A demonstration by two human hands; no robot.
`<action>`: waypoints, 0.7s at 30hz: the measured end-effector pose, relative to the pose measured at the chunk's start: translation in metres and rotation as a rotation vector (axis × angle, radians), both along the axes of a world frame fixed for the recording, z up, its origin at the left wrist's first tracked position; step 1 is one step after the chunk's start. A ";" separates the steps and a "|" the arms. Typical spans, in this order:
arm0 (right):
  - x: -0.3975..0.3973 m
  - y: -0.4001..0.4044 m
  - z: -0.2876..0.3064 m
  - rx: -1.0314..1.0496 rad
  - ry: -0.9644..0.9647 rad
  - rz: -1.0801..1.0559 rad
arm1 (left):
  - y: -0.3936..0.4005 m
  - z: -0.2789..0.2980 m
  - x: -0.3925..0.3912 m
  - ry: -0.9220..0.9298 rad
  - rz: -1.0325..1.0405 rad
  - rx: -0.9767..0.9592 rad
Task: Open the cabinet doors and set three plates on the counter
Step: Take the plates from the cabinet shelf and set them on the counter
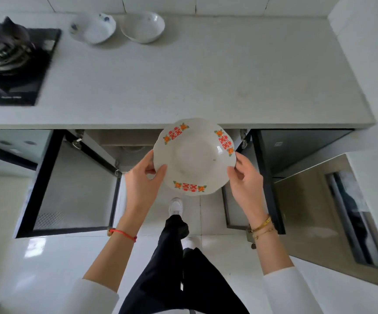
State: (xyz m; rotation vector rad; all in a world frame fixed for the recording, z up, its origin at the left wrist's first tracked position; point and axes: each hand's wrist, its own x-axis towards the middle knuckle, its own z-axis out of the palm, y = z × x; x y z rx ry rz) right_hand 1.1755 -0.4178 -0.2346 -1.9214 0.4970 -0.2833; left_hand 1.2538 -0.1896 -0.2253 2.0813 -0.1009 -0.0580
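Note:
A white plate with red and orange flower marks (195,155) is held in the air in front of the counter's front edge, over the open cabinet. My left hand (143,175) grips its left rim and my right hand (244,175) grips its right rim. Both cabinet doors stand open: the left door (70,186) swings out to the left, the right door (269,182) is seen edge-on. Two white dishes rest at the back of the grey counter (206,75): one with blue marks (92,27) and a plain one (142,26).
A black gas hob (13,64) with a dark pot sits on the counter's left end. A white wall bounds the counter on the right. A steel appliance front (342,214) stands at the lower right. My legs and a white shoe are below the plate.

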 end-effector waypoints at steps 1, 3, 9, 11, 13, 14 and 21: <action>0.003 -0.002 0.009 -0.009 -0.007 -0.003 | -0.003 0.009 0.003 0.000 0.007 -0.010; 0.011 -0.007 0.024 -0.032 -0.017 0.000 | -0.008 0.024 0.011 0.001 0.022 -0.030; 0.042 -0.021 0.050 -0.067 -0.029 0.019 | -0.023 0.048 0.044 -0.011 0.010 -0.027; 0.057 -0.026 0.054 -0.077 -0.036 0.025 | -0.030 0.052 0.060 -0.009 0.010 -0.018; 0.076 -0.031 0.056 -0.092 -0.032 0.034 | -0.035 0.051 0.080 -0.007 0.003 -0.005; 0.086 -0.034 0.056 -0.098 -0.032 0.037 | -0.039 0.051 0.090 -0.005 -0.004 -0.004; 0.182 -0.057 0.050 -0.134 -0.028 0.041 | -0.061 0.047 0.184 -0.018 -0.023 0.014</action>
